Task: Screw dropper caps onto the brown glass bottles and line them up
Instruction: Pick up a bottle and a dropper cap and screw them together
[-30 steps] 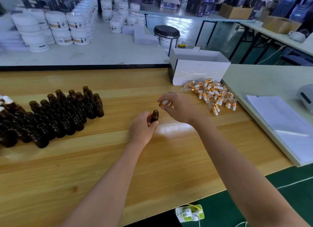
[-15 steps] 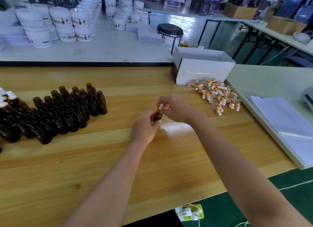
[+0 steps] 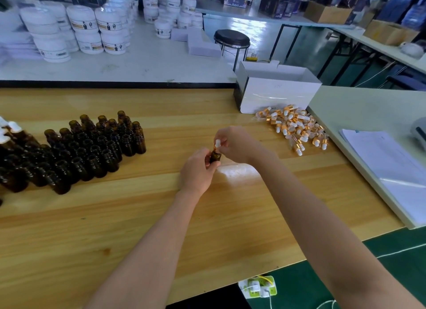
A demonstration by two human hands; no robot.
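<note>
Dropper cap meets bottle neck, centre of frame

The left hand (image 3: 198,168) grips a brown glass bottle (image 3: 216,157) over the bench (image 3: 207,216), and the right hand (image 3: 237,145) pinches a white-bulbed dropper cap (image 3: 217,143) sitting at the bottle's neck. The step looks best done with the bottle held upright and steady and the cap set square on the threads before turning. A tilted start would likely cross-thread, so twist with the fingertips until snug, not forced. Loose caps (image 3: 297,128) lie heaped right of centre. Open bottles (image 3: 92,147) stand massed at left, with a few capped bottles (image 3: 9,133) at the far left edge, probably where this one belongs.
</note>
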